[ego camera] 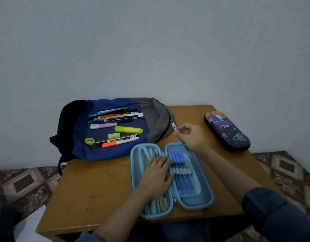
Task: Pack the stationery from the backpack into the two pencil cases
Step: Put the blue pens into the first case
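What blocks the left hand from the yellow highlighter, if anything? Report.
Likely yes, nothing: the left hand rests empty on the open case; the yellow highlighter lies uncovered on the backpack.

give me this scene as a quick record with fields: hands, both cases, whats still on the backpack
left hand: left hand lies flat on the left half of the light blue case
right hand: right hand pinches a small white item past the case's far end; what it is cannot be told
light blue case: open, blue pens in its right half
dark case: dark case closed, at the table's right, untouched
backpack: backpack lies flat; yellow highlighter, purple highlighter, sharpener and pens on it
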